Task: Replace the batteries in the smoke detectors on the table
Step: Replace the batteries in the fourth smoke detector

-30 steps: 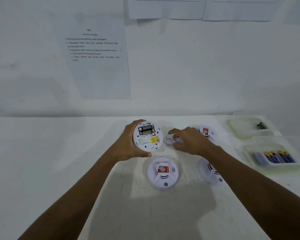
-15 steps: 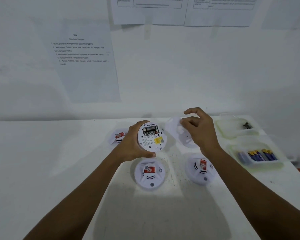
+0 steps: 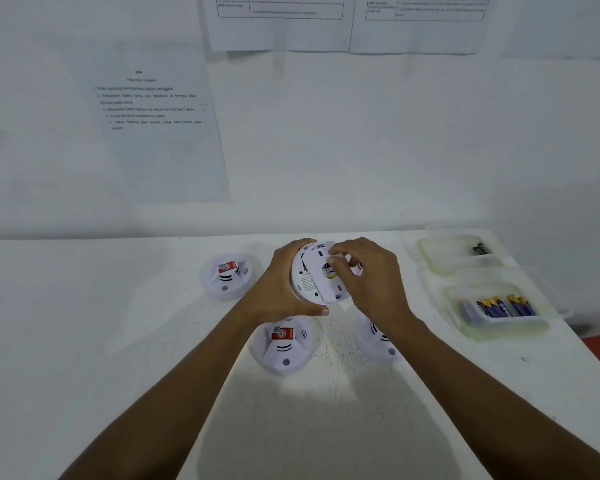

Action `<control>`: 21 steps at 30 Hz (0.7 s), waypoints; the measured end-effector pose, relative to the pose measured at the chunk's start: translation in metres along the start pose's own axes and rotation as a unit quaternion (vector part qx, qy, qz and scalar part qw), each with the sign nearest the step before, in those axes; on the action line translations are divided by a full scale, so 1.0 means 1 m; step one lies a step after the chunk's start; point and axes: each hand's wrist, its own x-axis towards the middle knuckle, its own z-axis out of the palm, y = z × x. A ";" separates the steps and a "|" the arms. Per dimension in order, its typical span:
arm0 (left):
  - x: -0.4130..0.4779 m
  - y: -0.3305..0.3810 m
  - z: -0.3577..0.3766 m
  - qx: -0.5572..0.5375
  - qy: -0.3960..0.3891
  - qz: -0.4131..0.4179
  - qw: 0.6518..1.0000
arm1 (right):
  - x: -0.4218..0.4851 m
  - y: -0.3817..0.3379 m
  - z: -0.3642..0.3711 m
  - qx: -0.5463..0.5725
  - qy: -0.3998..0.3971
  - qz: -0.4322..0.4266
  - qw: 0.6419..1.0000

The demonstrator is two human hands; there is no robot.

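Your left hand [image 3: 281, 289] grips the detector [image 3: 305, 284] by its rim, lifted off the bench [image 3: 118, 323] and tilted so its back faces you, thumb curled under the lower edge. Your right hand [image 3: 371, 278] pinches the round cover [image 3: 314, 263], fingers [image 3: 340, 252] curled over its top edge and thumb near the centre hole. The cover lies flat against the detector's back but sits off-centre, shifted to the right, with a strip of label showing on the left. It looks laid on but not yet locked. Likely step: closing the back. The move turns on that offset, so slide the cover left toward your left palm until the rims match, then probably twist to lock. The right hand is the one on the cover and the left only braces. I can't tell which batteries are inside. The left detector [image 3: 226, 275] and front detector [image 3: 284, 344] sit face up on the bench, and the right detector [image 3: 378, 341] is partly under your right forearm. New batteries [image 3: 499, 306] are in the near tray [image 3: 465, 327], old batteries [image 3: 480, 249] in the far tray [image 3: 440, 254], both well to the right.
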 end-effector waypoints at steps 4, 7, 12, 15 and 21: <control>-0.002 -0.001 0.001 -0.009 0.003 -0.007 1.000 | -0.004 -0.001 0.001 -0.039 -0.005 -0.008 0.999; -0.002 -0.002 0.001 -0.006 0.005 -0.010 1.000 | -0.005 -0.003 0.003 -0.061 0.001 -0.027 0.998; -0.001 -0.005 -0.002 -0.004 0.005 -0.027 1.000 | -0.003 0.000 0.003 -0.049 -0.028 -0.017 0.998; -0.002 -0.003 -0.003 0.006 0.005 -0.033 0.999 | -0.001 -0.004 0.001 -0.041 -0.053 -0.015 0.998; -0.003 -0.002 -0.001 -0.003 0.004 -0.048 0.999 | 0.001 -0.012 -0.001 -0.045 -0.071 0.003 0.996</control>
